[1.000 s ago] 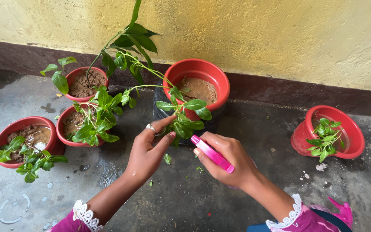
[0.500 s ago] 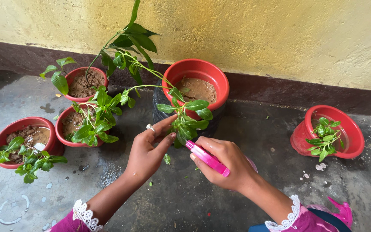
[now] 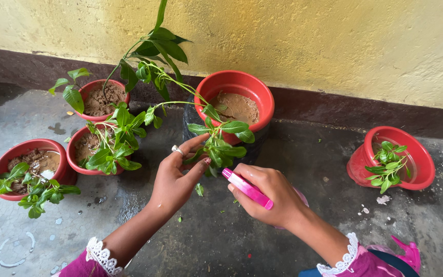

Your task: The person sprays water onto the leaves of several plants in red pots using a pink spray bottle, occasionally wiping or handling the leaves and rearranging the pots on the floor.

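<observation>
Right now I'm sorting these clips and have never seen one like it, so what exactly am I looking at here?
There is no machine: a camera worn on a person's head looks down at their own two bare hands. The left hand, with a ring, pinches a leafy stem that arches over from the left and hangs in front of the big red pot of wet soil. The right hand grips a slim pink tool, its tip near those leaves; what kind of tool I cannot tell. On the wet concrete floor, along a yellow wall, stand three smaller red pots at left and one at right holding green cuttings.
</observation>
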